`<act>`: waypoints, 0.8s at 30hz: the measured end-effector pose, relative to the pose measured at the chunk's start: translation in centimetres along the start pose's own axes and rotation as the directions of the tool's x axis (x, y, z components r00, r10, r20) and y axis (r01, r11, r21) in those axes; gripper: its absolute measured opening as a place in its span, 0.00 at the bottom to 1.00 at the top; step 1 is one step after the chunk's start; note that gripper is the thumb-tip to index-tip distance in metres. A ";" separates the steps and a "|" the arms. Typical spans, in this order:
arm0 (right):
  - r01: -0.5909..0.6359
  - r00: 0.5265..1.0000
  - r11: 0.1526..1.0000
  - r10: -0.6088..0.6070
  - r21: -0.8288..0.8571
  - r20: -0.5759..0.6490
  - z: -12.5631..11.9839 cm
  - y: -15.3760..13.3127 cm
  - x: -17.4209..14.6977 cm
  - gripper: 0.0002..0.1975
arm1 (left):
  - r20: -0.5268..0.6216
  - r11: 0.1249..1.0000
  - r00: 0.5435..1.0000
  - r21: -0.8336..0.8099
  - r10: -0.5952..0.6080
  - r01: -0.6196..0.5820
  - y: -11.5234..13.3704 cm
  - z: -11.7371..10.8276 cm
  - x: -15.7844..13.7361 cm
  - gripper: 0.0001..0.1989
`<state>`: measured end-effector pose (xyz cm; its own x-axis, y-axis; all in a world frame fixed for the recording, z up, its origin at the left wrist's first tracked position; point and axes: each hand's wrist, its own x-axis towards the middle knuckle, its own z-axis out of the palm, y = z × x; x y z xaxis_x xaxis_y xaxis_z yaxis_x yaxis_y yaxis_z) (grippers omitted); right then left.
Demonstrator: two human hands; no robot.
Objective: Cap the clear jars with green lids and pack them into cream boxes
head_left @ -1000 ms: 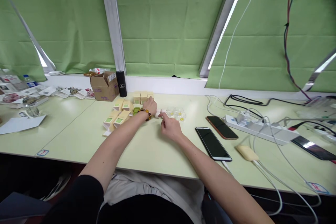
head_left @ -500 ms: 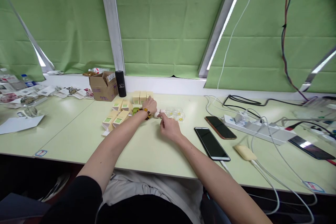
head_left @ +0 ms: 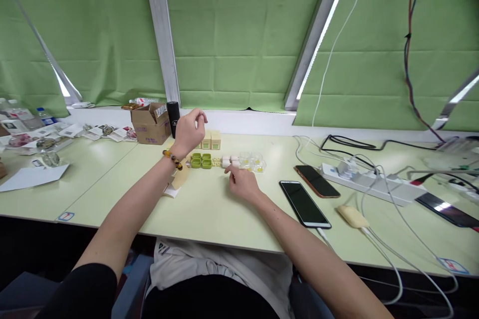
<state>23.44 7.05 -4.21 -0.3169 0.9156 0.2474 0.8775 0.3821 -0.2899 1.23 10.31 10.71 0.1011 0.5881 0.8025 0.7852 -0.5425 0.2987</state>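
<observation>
My left hand (head_left: pixel 190 132) is raised above the table with its fingers curled in, and nothing shows in it. A beaded bracelet (head_left: pixel 172 159) circles that wrist. Below and behind it lie cream boxes with green labels (head_left: pixel 215 140), partly covered by the hand and forearm. My right hand (head_left: pixel 243 184) rests on the table, its index finger stretched out close to small white cylinders (head_left: pixel 225 161); whether it touches them I cannot tell. Left of these sit small cream pieces (head_left: pixel 216 161) and green square cups (head_left: pixel 201 160). To their right are clear containers with yellow bits (head_left: pixel 257 162).
Two phones (head_left: pixel 305 204) (head_left: pixel 317 181) lie to the right, near a white power strip (head_left: pixel 370 182) with tangled cables. A cream plug-like block (head_left: pixel 352 217) sits in front. At the back left stand a cardboard box (head_left: pixel 150 124) and a black bottle (head_left: pixel 173 117).
My left hand has lifted off the boxes at the back and swung left and up, uncovering the green cups and cream pieces. My right hand has stayed almost in place.
</observation>
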 end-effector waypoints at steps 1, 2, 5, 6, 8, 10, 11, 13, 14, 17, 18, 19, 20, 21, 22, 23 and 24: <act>0.001 1.000 1.000 -0.001 0.000 0.004 0.0 0.0 0.0 0.20 | -0.007 1.000 1.000 0.019 0.003 -0.003 0.1 -0.4 -0.9 0.14; 0.003 1.000 1.000 -0.003 0.002 0.007 0.0 0.0 0.0 0.20 | -0.002 0.999 1.000 0.048 0.007 -0.007 0.2 -0.6 -1.9 0.14; 0.010 1.000 1.000 -0.011 0.008 0.015 0.1 0.0 0.0 0.19 | 0.089 0.989 0.996 0.149 0.006 -0.020 -0.3 0.0 -5.0 0.12; 0.011 1.000 1.000 -0.011 0.008 0.015 0.2 0.0 0.0 0.19 | 0.141 0.984 0.990 0.178 -0.017 -0.008 -0.7 0.5 -5.9 0.10; 0.012 1.000 1.000 -0.013 0.002 0.014 0.3 0.0 -0.1 0.18 | 0.271 0.973 0.959 0.229 -0.078 0.015 -1.6 1.7 -7.5 0.07; 0.014 1.000 1.000 -0.014 -0.004 0.021 0.4 -0.1 -0.1 0.16 | 0.411 0.950 0.907 0.308 -0.096 -0.039 -2.5 2.9 -8.7 0.09; 0.015 1.000 1.000 -0.015 -0.005 0.027 0.5 -0.1 -0.1 0.15 | 0.459 0.933 0.884 0.349 -0.095 -0.081 -2.8 3.4 -9.2 0.10; 0.018 0.999 1.000 -0.018 -0.004 0.040 0.7 -0.1 -0.2 0.13 | 0.532 0.898 0.839 0.416 -0.113 -0.143 -3.3 4.2 -10.0 0.12; 0.020 0.999 1.000 -0.020 -0.005 0.043 0.8 -0.1 -0.2 0.13 | 0.562 0.885 0.817 0.437 -0.129 -0.161 -3.4 4.6 -10.2 0.12; 0.032 0.999 0.999 -0.032 -0.013 0.042 1.0 -0.1 -0.2 0.12 | 0.623 0.870 0.763 0.459 -0.172 -0.179 -3.7 5.3 -10.7 0.11; 0.033 0.999 0.999 -0.033 -0.016 0.041 1.0 -0.1 -0.2 0.12 | 0.636 0.868 0.751 0.460 -0.177 -0.185 -3.7 5.5 -10.8 0.10; 0.033 0.999 0.999 -0.032 -0.018 0.042 1.0 -0.2 -0.1 0.12 | 0.647 0.866 0.741 0.461 -0.178 -0.194 -3.7 5.7 -10.8 0.11; 0.031 0.999 0.999 -0.030 -0.020 0.043 1.0 -0.2 -0.1 0.12 | 0.656 0.862 0.734 0.463 -0.177 -0.206 -3.8 6.0 -10.9 0.12; 0.031 0.999 0.999 -0.030 -0.022 0.044 1.0 -0.2 -0.1 0.12 | 0.662 0.858 0.729 0.465 -0.173 -0.219 -3.8 6.1 -10.9 0.13; 0.031 0.999 0.999 -0.030 -0.024 0.044 1.0 -0.3 -0.1 0.12 | 0.666 0.854 0.727 0.466 -0.165 -0.233 -3.8 6.3 -10.9 0.13; 0.032 0.999 0.999 -0.031 -0.025 0.045 1.0 -0.3 -0.1 0.12 | 0.669 0.851 0.727 0.465 -0.157 -0.244 -3.7 6.4 -11.0 0.14; 0.033 0.998 0.999 -0.032 -0.025 0.046 1.0 -0.3 -0.1 0.12 | 0.671 0.849 0.727 0.463 -0.146 -0.256 -3.7 6.5 -11.0 0.15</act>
<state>22.81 6.92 -5.08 -0.3610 0.9077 0.2141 0.8751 0.4090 -0.2585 1.19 9.72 -2.57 0.3684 0.9093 0.1934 0.9232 -0.3333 -0.1913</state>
